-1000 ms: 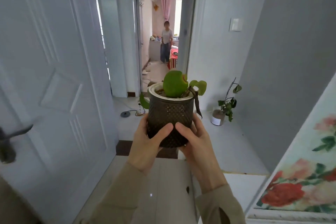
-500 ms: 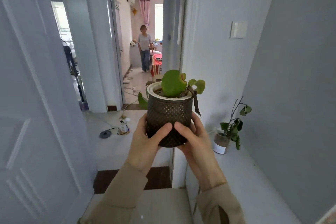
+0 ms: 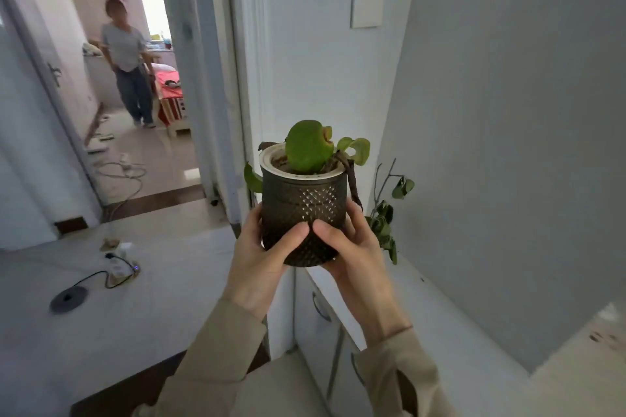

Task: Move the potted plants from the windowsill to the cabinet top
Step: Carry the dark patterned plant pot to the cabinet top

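I hold a dark textured pot (image 3: 305,203) with a round green leaf plant in front of me, upright, in mid-air. My left hand (image 3: 261,257) wraps its left side and my right hand (image 3: 352,254) wraps its right side, thumbs meeting on the front. Below and to the right runs the white cabinet top (image 3: 437,325) along the grey wall. A second plant (image 3: 386,213) with thin stems and drooping leaves stands on that top at its far end; its pot is hidden behind my right hand.
A person (image 3: 128,61) walks toward me through the open doorway at the left. A power strip (image 3: 118,267) with cables and a round black disc (image 3: 67,298) lie on the floor at the left. A wall switch (image 3: 367,5) sits high on the white wall.
I have moved forward and turned right: the white door at the left has left the view, the cabinet top and the second plant are much closer. The pot stays in both hands.
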